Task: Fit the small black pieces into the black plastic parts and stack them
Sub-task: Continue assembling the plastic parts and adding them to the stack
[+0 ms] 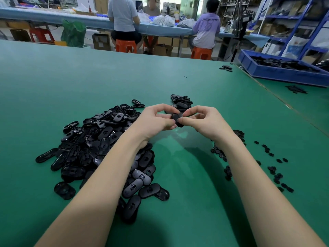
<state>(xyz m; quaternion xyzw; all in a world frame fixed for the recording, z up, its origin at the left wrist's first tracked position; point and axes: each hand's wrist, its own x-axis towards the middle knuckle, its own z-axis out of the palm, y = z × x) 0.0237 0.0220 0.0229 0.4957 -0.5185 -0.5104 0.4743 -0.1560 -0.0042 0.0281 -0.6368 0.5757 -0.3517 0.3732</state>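
Hands meet above mid-worktop: left hand [156,118] and right hand [204,120] both pinch one black part [177,119]; bare green worktop [187,184] lies beneath. Part pile [99,148] sits left; small pieces [274,168] scatter toward the right edge.

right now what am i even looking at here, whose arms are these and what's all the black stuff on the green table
There is one picture, taken by a camera on a worker's head, looking forward and down, so the arms are the wearer's own. No machine is involved. The left hand and right hand together pinch one black plastic part above the green table. A big pile of oval black parts lies under the left arm. Small black pieces are scattered by the right arm. Beyond the hands sits a neater stack, probably finished ones. A blue tray at far right holds more black parts. Other people sit at a bench behind.
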